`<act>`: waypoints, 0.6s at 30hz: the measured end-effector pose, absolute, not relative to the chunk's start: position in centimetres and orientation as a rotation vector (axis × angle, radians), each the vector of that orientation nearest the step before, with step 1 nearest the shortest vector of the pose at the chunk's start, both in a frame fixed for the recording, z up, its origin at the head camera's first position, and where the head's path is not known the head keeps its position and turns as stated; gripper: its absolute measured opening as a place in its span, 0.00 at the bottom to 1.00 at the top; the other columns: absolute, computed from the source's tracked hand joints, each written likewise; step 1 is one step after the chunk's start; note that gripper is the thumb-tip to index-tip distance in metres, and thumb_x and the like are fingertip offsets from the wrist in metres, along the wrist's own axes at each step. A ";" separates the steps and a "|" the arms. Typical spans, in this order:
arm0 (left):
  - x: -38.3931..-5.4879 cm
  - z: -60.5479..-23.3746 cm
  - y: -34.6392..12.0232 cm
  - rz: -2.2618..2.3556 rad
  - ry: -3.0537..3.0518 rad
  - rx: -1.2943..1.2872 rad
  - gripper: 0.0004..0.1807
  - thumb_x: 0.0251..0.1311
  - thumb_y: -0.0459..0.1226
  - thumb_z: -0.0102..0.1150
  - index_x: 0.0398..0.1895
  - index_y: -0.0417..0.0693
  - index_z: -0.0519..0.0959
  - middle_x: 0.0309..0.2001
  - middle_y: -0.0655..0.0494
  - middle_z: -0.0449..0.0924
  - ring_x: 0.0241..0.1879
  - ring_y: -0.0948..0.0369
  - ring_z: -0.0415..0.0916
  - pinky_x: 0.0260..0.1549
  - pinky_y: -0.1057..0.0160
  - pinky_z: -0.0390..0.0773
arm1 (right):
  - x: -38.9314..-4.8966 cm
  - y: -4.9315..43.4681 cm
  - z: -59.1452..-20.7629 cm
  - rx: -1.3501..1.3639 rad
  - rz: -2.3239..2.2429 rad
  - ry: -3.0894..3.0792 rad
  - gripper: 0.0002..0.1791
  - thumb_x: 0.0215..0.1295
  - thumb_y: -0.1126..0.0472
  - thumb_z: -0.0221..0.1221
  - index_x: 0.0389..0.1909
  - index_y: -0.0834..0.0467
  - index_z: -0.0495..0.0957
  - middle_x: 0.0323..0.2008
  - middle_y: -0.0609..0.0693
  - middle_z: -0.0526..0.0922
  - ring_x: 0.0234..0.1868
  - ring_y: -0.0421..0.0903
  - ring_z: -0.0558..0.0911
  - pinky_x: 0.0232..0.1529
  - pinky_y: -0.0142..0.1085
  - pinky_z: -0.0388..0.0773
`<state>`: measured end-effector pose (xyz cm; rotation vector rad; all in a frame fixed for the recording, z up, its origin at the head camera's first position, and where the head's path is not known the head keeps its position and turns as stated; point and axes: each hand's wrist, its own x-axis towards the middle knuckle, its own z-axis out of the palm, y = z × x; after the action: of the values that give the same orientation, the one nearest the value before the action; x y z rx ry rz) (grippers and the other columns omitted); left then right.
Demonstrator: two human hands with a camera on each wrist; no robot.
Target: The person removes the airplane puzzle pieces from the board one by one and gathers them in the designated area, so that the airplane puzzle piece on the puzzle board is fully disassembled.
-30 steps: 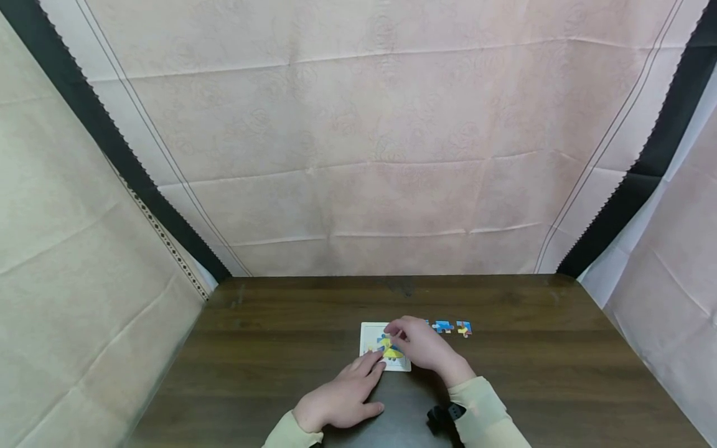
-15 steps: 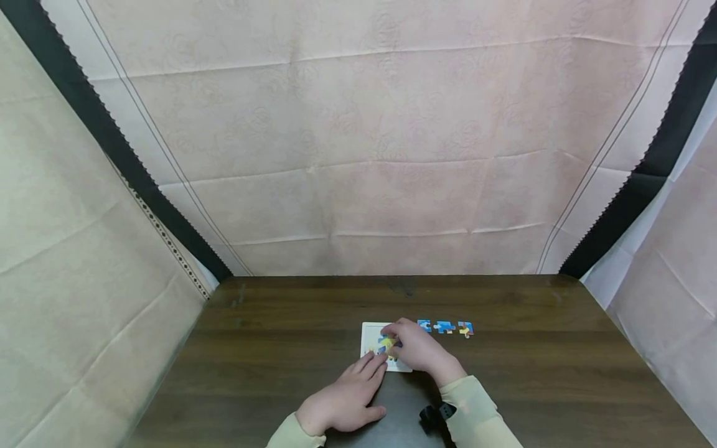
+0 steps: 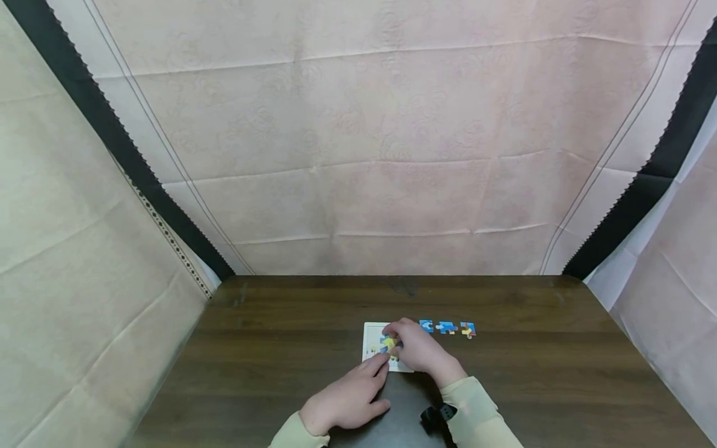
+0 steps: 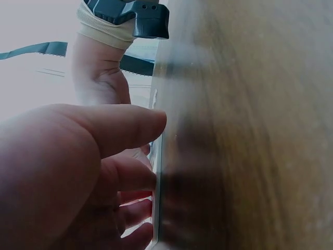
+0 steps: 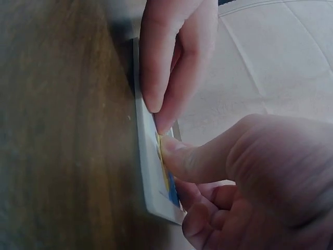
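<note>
A small white puzzle board (image 3: 371, 339) with a yellow and blue picture lies on the brown table. My left hand (image 3: 350, 398) rests its fairly straight fingertips on the near part of the board, its thumb held apart above the table. Over the board's right half, my right hand (image 3: 421, 353) has its thumb and fingers curled together at a yellow and blue puzzle piece (image 5: 165, 169), pinching it low at the board's face. My right palm and fingers hide much of the picture in the head view.
Beyond the right hand lie three loose puzzle pieces in a row: a blue one (image 3: 426, 326), another blue one (image 3: 447, 327) and a multicoloured one (image 3: 467, 330). Pale cloth walls (image 3: 392, 155) surround the table (image 3: 269, 348) at the back and sides.
My right hand has come down and slightly left, its fingers closing at the yellow part of the picture. The left fingers have shifted slightly. The loose pieces stay put.
</note>
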<state>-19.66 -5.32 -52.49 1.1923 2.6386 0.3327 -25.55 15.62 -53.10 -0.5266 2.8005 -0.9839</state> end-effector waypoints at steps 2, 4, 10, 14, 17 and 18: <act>-19.7 -52.5 -5.4 0.336 2.634 1.200 0.39 0.79 0.50 0.57 0.81 0.35 0.63 0.84 0.47 0.54 0.82 0.55 0.54 0.76 0.58 0.62 | -25.5 15.6 -53.2 -0.536 -0.984 2.800 0.16 0.68 0.71 0.70 0.54 0.58 0.86 0.47 0.50 0.81 0.43 0.47 0.79 0.52 0.50 0.84; -19.6 -52.5 -5.5 0.341 2.628 1.198 0.39 0.79 0.50 0.57 0.82 0.34 0.62 0.84 0.47 0.53 0.82 0.55 0.53 0.76 0.58 0.62 | -25.5 15.6 -53.2 -0.549 -0.971 2.805 0.16 0.68 0.71 0.69 0.55 0.58 0.86 0.50 0.51 0.81 0.44 0.47 0.80 0.53 0.50 0.84; -19.4 -52.5 -5.4 0.322 2.639 1.187 0.41 0.77 0.50 0.59 0.82 0.34 0.61 0.84 0.46 0.53 0.83 0.54 0.52 0.76 0.57 0.62 | -25.5 15.4 -53.3 -0.533 -0.964 2.818 0.21 0.68 0.72 0.69 0.60 0.58 0.83 0.53 0.52 0.81 0.48 0.48 0.81 0.57 0.52 0.83; -19.2 -52.4 -5.3 0.335 2.631 1.155 0.41 0.77 0.49 0.60 0.82 0.34 0.61 0.85 0.46 0.53 0.83 0.52 0.51 0.77 0.55 0.61 | -25.4 15.3 -53.2 -0.550 -0.998 2.812 0.22 0.67 0.74 0.68 0.61 0.61 0.82 0.51 0.53 0.81 0.49 0.50 0.82 0.55 0.52 0.83; -19.2 -52.2 -5.3 0.355 2.620 1.136 0.41 0.77 0.49 0.60 0.83 0.35 0.60 0.85 0.46 0.53 0.83 0.52 0.50 0.77 0.54 0.61 | -25.5 15.2 -53.2 -0.576 -1.021 2.800 0.22 0.67 0.76 0.67 0.60 0.62 0.82 0.48 0.52 0.81 0.48 0.50 0.81 0.53 0.51 0.83; -19.2 -52.2 -5.3 0.357 2.619 1.135 0.41 0.77 0.49 0.60 0.83 0.35 0.60 0.85 0.46 0.53 0.83 0.52 0.50 0.77 0.54 0.61 | -25.5 15.2 -53.2 -0.587 -1.022 2.795 0.22 0.67 0.77 0.66 0.60 0.63 0.82 0.47 0.52 0.81 0.47 0.49 0.81 0.53 0.51 0.82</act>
<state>-19.19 -5.32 -52.24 1.1352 2.6193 0.3568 -25.52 15.19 -53.24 -0.5866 2.7955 -1.0220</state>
